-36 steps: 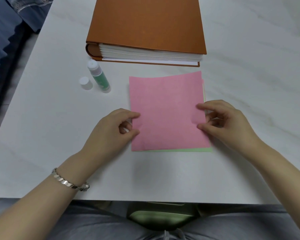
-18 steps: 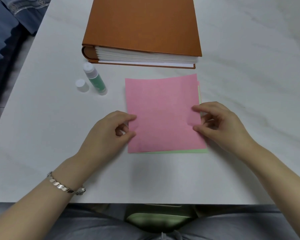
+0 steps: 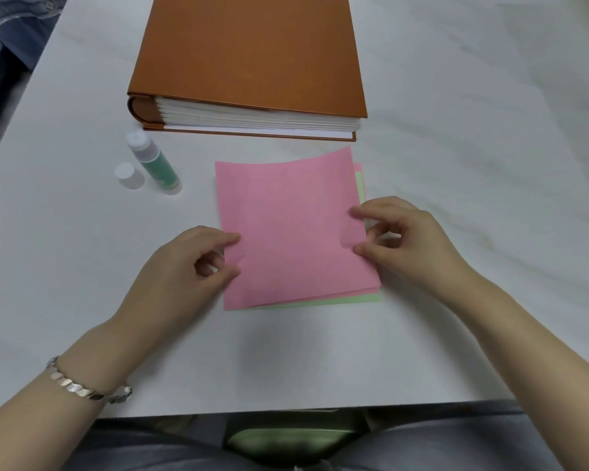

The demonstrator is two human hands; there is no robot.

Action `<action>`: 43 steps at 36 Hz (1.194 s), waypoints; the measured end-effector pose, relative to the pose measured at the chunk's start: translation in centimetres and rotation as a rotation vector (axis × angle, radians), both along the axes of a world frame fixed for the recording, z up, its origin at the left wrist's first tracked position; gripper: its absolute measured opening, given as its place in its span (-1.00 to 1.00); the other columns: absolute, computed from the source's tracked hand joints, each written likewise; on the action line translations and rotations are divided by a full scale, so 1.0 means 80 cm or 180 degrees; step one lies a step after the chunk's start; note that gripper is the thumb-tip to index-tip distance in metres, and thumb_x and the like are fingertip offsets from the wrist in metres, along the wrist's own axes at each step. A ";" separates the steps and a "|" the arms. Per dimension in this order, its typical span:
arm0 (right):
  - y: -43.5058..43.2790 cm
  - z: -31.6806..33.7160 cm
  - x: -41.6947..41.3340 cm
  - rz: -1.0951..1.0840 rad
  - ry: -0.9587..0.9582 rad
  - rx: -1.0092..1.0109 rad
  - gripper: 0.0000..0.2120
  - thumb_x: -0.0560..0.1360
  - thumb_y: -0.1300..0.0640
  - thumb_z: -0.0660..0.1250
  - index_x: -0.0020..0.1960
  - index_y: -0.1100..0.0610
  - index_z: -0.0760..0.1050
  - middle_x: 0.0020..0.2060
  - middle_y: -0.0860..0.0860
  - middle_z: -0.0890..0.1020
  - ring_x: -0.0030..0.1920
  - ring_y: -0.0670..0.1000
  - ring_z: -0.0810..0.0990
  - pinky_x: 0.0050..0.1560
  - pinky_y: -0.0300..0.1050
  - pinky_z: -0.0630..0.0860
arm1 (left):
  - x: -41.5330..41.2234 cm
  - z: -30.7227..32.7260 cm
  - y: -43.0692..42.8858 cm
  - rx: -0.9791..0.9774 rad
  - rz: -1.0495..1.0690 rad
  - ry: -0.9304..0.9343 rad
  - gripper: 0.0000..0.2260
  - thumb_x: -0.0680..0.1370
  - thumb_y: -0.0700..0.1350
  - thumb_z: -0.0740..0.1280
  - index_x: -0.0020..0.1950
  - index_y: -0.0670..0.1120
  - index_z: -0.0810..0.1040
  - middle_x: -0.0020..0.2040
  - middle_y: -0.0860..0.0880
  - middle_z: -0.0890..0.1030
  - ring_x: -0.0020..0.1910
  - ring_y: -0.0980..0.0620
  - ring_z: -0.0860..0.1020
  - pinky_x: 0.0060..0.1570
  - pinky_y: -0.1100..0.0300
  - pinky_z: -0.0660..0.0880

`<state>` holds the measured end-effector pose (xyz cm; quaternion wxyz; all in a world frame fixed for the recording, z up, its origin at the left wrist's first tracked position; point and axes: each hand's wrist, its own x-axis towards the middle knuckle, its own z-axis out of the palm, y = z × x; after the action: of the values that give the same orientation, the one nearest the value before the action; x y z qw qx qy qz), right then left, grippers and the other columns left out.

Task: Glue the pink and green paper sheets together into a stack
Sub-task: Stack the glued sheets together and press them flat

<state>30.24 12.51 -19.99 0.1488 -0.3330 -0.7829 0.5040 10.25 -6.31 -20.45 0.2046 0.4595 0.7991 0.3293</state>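
A pink paper sheet (image 3: 293, 229) lies on top of a stack in the middle of the white table (image 3: 456, 198). Its far right corner curls upward. A green sheet (image 3: 354, 299) shows as a thin strip along the near and right edges beneath it, with another pink edge between. My left hand (image 3: 181, 270) pinches the pink sheet's left edge between thumb and forefinger. At the right edge, my right hand (image 3: 402, 243) pinches the same sheet. An uncapped glue stick (image 3: 153, 163) lies left of the stack, and its white cap (image 3: 129, 176) stands beside it.
A thick orange album (image 3: 249, 59) lies closed just behind the paper stack. The table's near edge runs just above my lap. Blue fabric shows past the table's left edge at the upper left.
The top pink sheet has lifted slightly and turned, so more green and pink edge shows at the near right. Both hands stay pinching its side edges.
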 end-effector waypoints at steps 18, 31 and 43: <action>-0.006 -0.006 0.008 0.0215 -0.0296 0.0554 -0.57 0.39 0.37 0.43 0.23 0.15 0.53 -0.02 -0.25 0.43 -0.21 -0.21 0.53 -0.01 -0.40 0.47 | 0.000 0.001 0.001 -0.0067 -0.0031 0.0044 -0.66 0.38 -0.30 0.49 0.10 -0.04 0.62 -0.08 0.20 0.53 -0.19 0.27 0.50 -0.16 0.56 0.35; -0.008 -0.009 0.008 0.0275 -0.0413 0.0829 -0.56 0.40 0.36 0.42 0.25 0.13 0.52 -0.03 -0.26 0.41 -0.14 -0.17 0.50 -0.01 -0.40 0.44 | 0.000 0.000 0.000 -0.0052 -0.0050 0.0072 -0.66 0.38 -0.30 0.49 0.10 -0.05 0.62 -0.08 0.24 0.51 -0.19 0.32 0.49 -0.15 0.59 0.33; -0.009 -0.009 0.009 0.0335 -0.0408 0.0844 -0.55 0.40 0.38 0.41 0.26 0.15 0.50 -0.03 -0.26 0.40 -0.10 -0.11 0.50 0.02 -0.37 0.45 | -0.001 -0.002 -0.001 -0.0048 -0.0067 0.0057 -0.66 0.38 -0.30 0.49 0.10 -0.03 0.61 -0.11 0.25 0.52 -0.19 0.31 0.49 -0.15 0.59 0.34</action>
<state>30.96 11.81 -20.74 0.1146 -0.3004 -0.8669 0.3810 10.16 -6.42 -20.64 0.2044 0.4691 0.7985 0.3170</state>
